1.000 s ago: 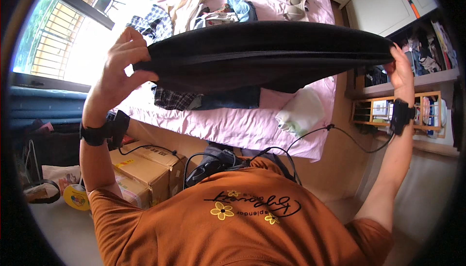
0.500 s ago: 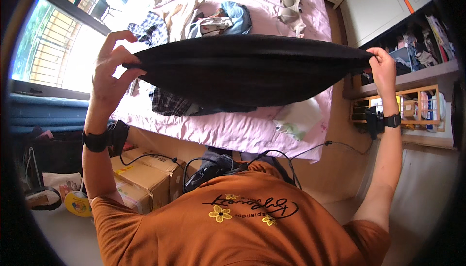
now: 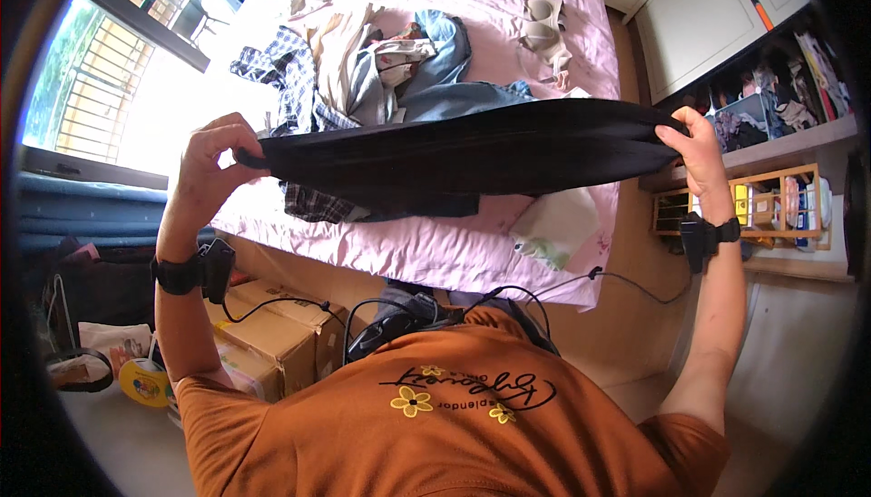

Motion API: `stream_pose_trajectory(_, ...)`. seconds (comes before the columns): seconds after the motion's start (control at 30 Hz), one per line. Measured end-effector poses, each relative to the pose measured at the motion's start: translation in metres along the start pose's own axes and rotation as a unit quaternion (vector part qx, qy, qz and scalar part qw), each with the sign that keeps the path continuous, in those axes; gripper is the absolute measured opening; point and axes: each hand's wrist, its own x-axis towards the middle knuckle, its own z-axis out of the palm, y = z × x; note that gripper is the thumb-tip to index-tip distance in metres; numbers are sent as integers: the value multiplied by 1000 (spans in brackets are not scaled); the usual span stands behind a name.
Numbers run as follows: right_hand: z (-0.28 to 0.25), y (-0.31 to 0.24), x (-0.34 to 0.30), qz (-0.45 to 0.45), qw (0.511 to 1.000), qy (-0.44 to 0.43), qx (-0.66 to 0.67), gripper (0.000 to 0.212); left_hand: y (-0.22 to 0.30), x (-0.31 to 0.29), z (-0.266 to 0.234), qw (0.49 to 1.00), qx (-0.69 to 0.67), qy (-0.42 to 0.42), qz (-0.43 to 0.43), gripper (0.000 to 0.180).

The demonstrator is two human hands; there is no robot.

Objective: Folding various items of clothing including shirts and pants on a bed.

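A black piece of clothing [image 3: 472, 148], whose exact kind I cannot make out, is stretched sideways between my hands above the bed. My left hand [image 3: 213, 166] pinches its left end between thumb and fingers. At the right end, my right hand [image 3: 694, 148] grips the cloth with the thumb on the near side. The cloth hangs as a long band, bulging toward its right half. Beyond it lie a blue checked shirt [image 3: 286, 71], beige clothing [image 3: 334, 62] and blue denim [image 3: 445, 48]. A dark plaid garment [image 3: 318, 205] shows partly from under the black cloth.
The bed has a pink flowered sheet [image 3: 435, 252]. A beige bra [image 3: 543, 30] lies at its right side, and a pale folded cloth [image 3: 558, 225] near its front. Cardboard boxes [image 3: 272, 325] stand at lower left. A wooden rack [image 3: 753, 207] and open shelf [image 3: 753, 121] are on the right.
Both hands have come lower and nearer to me, with the black cloth between them. It now forms a narrower band, and more of the clothes behind it show.
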Motion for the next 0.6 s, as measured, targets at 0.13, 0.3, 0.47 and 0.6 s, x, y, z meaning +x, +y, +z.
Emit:
stream_pose_trajectory(0.13, -16, 2, 3, 25, 996, 58, -65, 13, 0, -3, 2, 995, 79, 26, 45, 27)
stream_pose_trajectory(0.3, -20, -7, 1, 44, 998, 51, 10, 21, -2, -1, 4, 990, 111, 29, 80, 28)
stream_pose_trajectory(0.47, -9, -17, -7, 59, 992, 7, -115, 26, -6, -2, 4, 997, 53, 27, 57, 21)
stream_pose_trajectory(0.6, -6, -31, -43, -29, 939, -122, -321, 31, -11, -23, -4, 999, 36, 21, 14, 17)
